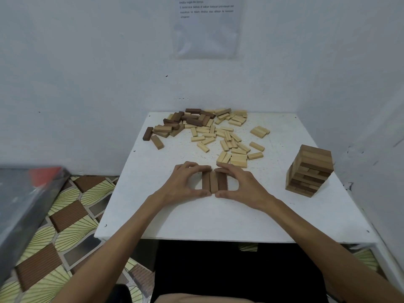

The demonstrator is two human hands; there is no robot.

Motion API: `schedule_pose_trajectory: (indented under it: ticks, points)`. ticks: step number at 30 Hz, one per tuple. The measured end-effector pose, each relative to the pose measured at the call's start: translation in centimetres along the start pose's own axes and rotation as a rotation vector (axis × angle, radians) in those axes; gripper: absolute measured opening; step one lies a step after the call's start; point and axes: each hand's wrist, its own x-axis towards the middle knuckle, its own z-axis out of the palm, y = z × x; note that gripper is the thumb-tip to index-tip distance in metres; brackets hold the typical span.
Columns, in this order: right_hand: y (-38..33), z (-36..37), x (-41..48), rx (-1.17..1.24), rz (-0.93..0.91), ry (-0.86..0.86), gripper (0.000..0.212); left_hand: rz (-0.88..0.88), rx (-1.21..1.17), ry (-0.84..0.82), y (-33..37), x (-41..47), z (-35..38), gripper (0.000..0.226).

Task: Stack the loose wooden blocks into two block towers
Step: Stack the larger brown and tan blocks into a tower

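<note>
As left hand (184,183) and right hand (242,185) clamp three blocks (213,182), block ends hidden, notice (205,29) cropped

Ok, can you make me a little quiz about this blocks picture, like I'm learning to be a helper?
1. True or false: the built tower stands on the person's left side of the table.
2. How many blocks are in the row of brown blocks that the left hand and the right hand hold between fingers and thumbs? A) two B) three C) five
3. Fill in: in the loose pile, the darkest blocks lie toward its ___ end.

Key: 1 false, it stands on the right side. 2 B. 3 left.
</note>
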Motion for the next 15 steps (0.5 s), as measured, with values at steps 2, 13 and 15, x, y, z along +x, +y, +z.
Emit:
schedule_pose_trajectory:
  ticks: [2,13,15]
  points:
    - [0.1,0.0,0.0,-0.022,0.0,0.004,0.101,0.013,-0.009,0.026,0.3,-0.1,0.1,0.078]
    - [0.7,-0.9,0.2,-0.014,-0.032,0.012,0.09,0.028,-0.008,0.119,1.0,-0.3,0.6,0.075]
    - [0.7,-0.8,0.4,-0.062,-0.03,0.004,0.084,0.031,-0.011,0.121,1.2,-0.4,0.6,0.073]
